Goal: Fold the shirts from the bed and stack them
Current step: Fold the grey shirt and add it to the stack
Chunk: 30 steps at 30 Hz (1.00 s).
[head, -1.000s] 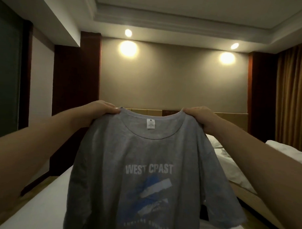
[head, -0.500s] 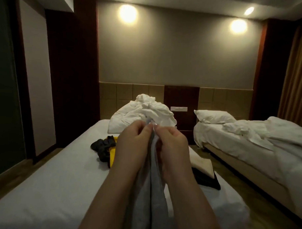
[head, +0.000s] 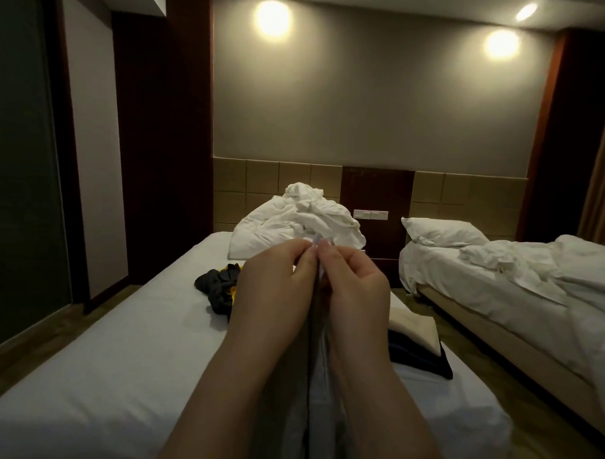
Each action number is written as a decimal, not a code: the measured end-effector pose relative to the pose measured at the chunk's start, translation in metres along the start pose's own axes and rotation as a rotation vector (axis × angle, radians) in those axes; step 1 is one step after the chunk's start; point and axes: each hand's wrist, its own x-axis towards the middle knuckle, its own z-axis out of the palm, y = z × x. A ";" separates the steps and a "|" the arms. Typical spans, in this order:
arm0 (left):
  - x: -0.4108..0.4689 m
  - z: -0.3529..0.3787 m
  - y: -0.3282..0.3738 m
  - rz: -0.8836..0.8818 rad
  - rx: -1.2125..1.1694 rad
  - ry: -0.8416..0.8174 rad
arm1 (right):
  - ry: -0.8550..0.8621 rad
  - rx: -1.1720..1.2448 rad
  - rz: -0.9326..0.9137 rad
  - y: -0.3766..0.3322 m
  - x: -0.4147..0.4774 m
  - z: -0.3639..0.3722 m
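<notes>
A: We stood in a dim hotel room, over the near bed [head: 101,359].
B: We pinched the grey shirt [head: 319,401] at its top edge, left hand [head: 271,286] and right hand [head: 357,286] pressed together, cloth hanging between our wrists.
A: Soft, light, limp; we judged its shoulders the best hold. Folded stack [head: 415,339] lay right, dark heap [head: 218,288] left.

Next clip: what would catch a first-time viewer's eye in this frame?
Two hands meet mid-frame, the left hand and right hand pinching a grey shirt that hangs doubled between the forearms. On the near bed behind them lie a dark-and-yellow clothes heap at left, a folded stack at right, and crumpled white bedding at the head.
</notes>
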 end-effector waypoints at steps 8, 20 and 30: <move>0.000 -0.002 -0.002 -0.007 -0.229 -0.163 | -0.073 -0.097 -0.067 -0.007 0.004 -0.011; 0.015 0.024 0.010 0.063 -0.532 -0.320 | -0.103 -0.556 -0.329 -0.020 0.022 -0.059; 0.040 0.060 0.014 0.233 -0.439 -0.301 | 0.009 -1.072 -0.587 -0.048 0.063 -0.078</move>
